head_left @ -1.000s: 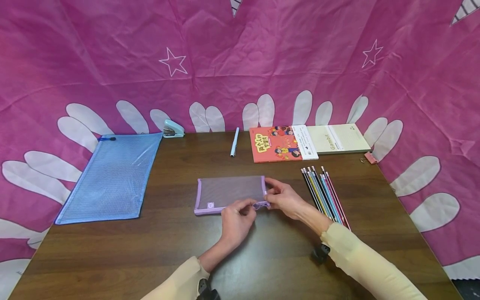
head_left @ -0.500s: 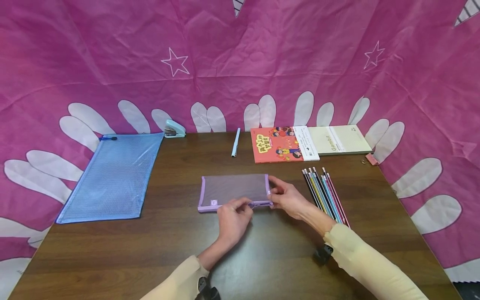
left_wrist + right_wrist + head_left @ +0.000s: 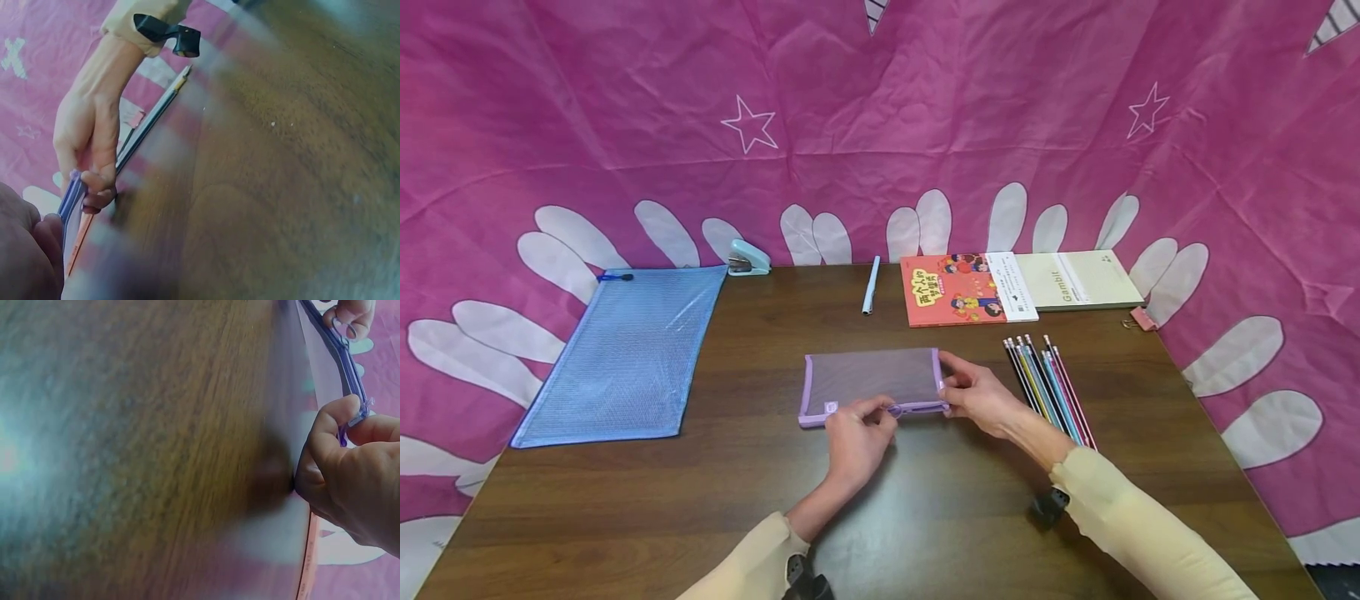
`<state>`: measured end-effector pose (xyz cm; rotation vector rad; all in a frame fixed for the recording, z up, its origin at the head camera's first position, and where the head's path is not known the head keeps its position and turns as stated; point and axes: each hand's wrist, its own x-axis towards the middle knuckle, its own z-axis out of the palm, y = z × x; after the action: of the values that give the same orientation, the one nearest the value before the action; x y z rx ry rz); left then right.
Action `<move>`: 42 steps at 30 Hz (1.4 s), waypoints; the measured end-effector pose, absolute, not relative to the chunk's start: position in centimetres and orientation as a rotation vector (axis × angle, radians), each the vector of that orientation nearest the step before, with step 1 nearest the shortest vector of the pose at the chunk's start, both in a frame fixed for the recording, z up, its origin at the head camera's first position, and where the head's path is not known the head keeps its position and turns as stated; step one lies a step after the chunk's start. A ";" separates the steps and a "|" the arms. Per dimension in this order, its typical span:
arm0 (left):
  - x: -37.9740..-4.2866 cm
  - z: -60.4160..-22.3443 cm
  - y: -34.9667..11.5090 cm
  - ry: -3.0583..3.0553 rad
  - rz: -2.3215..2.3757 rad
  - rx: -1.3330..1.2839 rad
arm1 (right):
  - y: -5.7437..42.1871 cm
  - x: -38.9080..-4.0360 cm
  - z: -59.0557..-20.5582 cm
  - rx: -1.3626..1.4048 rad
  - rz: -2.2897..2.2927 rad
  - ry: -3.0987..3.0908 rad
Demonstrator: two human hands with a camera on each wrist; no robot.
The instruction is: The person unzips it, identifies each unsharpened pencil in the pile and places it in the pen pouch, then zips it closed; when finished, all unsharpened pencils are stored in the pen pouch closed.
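Head view: pouch (image 3: 872, 375) just ahead of left hand (image 3: 859, 443), which pinches zip pull (image 3: 344, 342); right hand (image 3: 987, 404) clamped on pouch's end. Likely risks: slack right-hand hold lets pouch skid; crooked tug jams pull; right-hand swing scatters pencils (image 3: 1042, 379) beside wrist.

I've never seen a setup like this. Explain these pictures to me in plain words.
There is no robot: a person works bare-handed. The wide pictures come from a camera worn on the head, looking down; the close ones come from wrist cameras. The left hand pinches the zipper pull of a purple mesh pencil case, while the right hand grips its right end. On the wooden table are pencils, a blue mesh zip folder, a stapler, a pen, a red book, a cream Gambit notebook and a pink binder clip.
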<state>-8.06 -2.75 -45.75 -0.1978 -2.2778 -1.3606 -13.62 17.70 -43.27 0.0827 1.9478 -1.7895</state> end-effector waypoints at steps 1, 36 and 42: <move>-8.1 -45.8 -2.8 -2.273 -1.356 -0.197 | 17.7 -13.6 -43.2 0.089 -1.790 1.947; -8.4 -45.8 -7.8 -2.295 -1.331 -0.106 | 20.0 -14.4 -43.2 0.129 -1.798 1.978; -8.4 -45.6 -8.7 -2.331 -1.295 -0.062 | 20.3 -14.6 -43.1 0.125 -1.790 1.986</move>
<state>-8.42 -8.70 -45.60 -0.0623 -2.3314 -1.2949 -14.56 20.27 -43.08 0.1247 1.9855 -1.7905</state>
